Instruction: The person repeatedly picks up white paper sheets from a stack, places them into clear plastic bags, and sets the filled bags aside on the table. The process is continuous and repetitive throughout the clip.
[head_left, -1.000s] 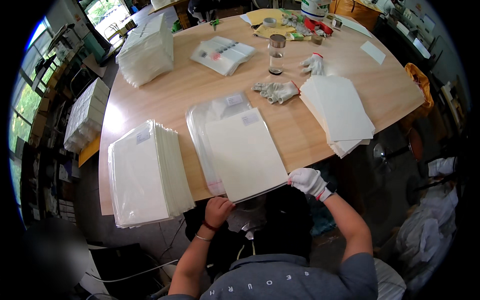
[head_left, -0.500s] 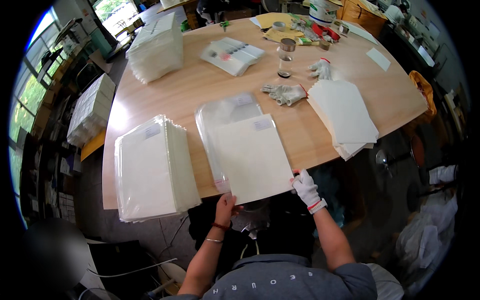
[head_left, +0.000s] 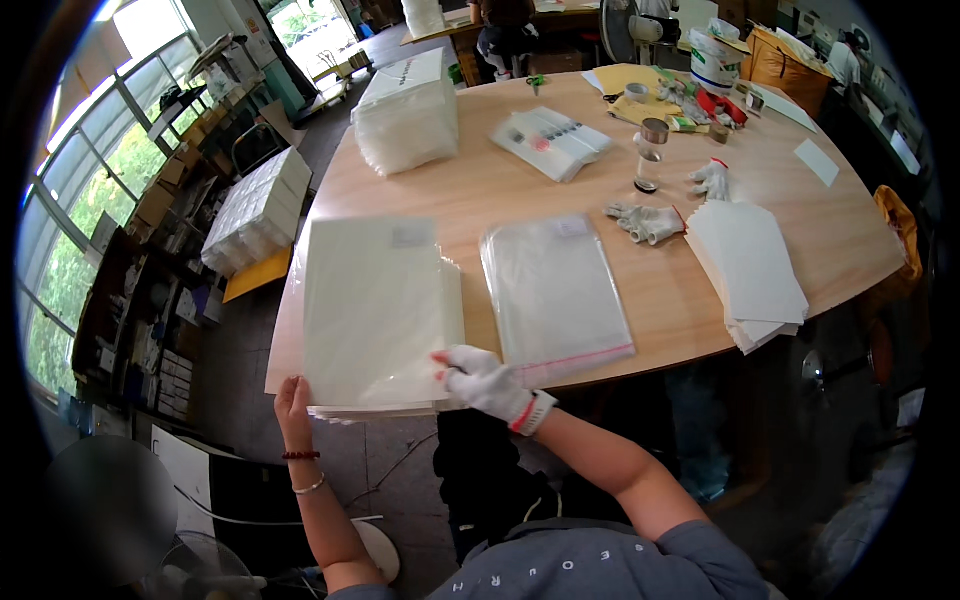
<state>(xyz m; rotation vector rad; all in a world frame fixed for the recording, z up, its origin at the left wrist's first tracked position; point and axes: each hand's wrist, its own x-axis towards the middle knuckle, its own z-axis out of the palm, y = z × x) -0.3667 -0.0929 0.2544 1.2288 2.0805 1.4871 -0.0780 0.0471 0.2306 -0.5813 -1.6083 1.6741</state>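
Clear bottle (head_left: 649, 168) near grey-white glove (head_left: 648, 223); white bucket (head_left: 714, 70) farther back; green item (head_left: 536, 81), probably scissors.

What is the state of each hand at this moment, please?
Left hand: at the near left corner of the top cream sheet; grip cannot be told.
Right hand: gloved, partly curled by its near right corner; grip cannot be told.

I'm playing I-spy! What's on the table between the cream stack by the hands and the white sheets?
In the head view, clear bags and, farther back, a pale glove lie between the stack and sheets.
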